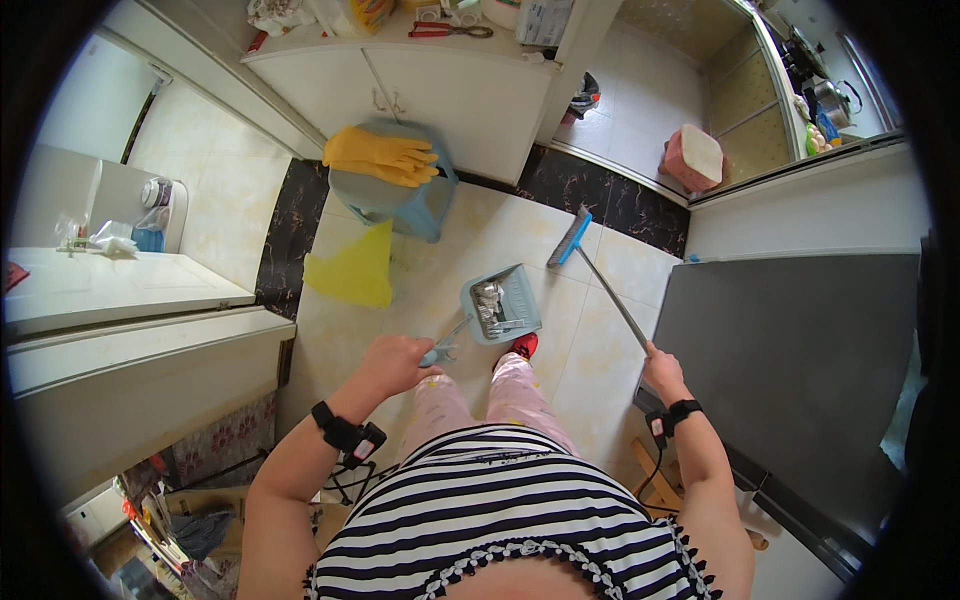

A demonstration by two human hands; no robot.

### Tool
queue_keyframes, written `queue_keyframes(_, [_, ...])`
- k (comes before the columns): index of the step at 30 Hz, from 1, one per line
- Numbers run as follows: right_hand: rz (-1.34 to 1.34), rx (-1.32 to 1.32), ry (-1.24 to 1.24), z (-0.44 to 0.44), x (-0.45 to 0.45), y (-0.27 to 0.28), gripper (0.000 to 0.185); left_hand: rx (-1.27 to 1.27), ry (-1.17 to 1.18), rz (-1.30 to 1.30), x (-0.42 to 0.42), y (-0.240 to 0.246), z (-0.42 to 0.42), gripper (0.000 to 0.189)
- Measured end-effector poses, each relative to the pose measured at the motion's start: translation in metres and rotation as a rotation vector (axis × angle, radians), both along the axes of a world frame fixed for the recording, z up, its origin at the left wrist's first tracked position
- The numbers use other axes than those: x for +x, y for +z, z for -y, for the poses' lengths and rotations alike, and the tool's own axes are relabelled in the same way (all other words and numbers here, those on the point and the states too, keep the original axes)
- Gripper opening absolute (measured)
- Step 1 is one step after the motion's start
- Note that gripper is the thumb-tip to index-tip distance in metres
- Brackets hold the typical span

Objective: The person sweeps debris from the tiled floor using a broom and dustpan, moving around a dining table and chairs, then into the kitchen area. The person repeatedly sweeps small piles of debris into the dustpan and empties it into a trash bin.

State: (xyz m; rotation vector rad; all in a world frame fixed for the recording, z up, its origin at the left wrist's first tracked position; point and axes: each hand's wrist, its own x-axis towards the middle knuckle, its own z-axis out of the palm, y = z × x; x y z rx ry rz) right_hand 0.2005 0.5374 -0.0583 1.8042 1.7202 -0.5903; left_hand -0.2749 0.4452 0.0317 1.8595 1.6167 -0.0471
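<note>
My left hand (396, 365) is closed around the handle of a light blue plastic dustpan (527, 289), whose pan hangs in front of my legs with silvery-grey debris inside. At the right, my right hand (663, 367) grips the metal pole of a broom (611, 294). Its blue head with grey bristles points away from me, near a black marble floor strip. A translucent yellow-green plastic bag (358, 271) lies on the tiles left of the dustpan. Beyond it, orange rubber gloves (381, 156) rest on a blue-grey plastic stool (431, 206).
A white cabinet (465, 105) stands behind the stool, with red-handled pliers (450, 30) on its top. A pink stool (693, 159) is past the doorway. A large dark grey panel (787, 360) flanks my right; a white door (150, 390) juts in at left.
</note>
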Motion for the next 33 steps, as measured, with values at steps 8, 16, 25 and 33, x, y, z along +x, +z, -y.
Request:
queue_keyframes(8, [-0.242,0.043,-0.122,-0.009,-0.028,-0.018,0.040,0.004,0.111,0.024,0.003,0.009,-0.011,0.034])
queue_keyframes(16, [-0.191,0.108,-0.096,-0.043,-0.027,-0.072,0.038,0.087,0.167,-0.099,0.019,0.007,-0.050,0.040])
queue_keyframes(25, [-0.017,0.010,-0.411,0.022,0.068,-0.015,0.033,0.156,0.112,-0.126,0.041,0.002,-0.123,0.041])
queue_keyframes(33, [-0.421,0.148,-0.779,0.005,0.071,-0.018,0.046,0.198,0.080,-0.121,0.087,-0.004,-0.197,0.042])
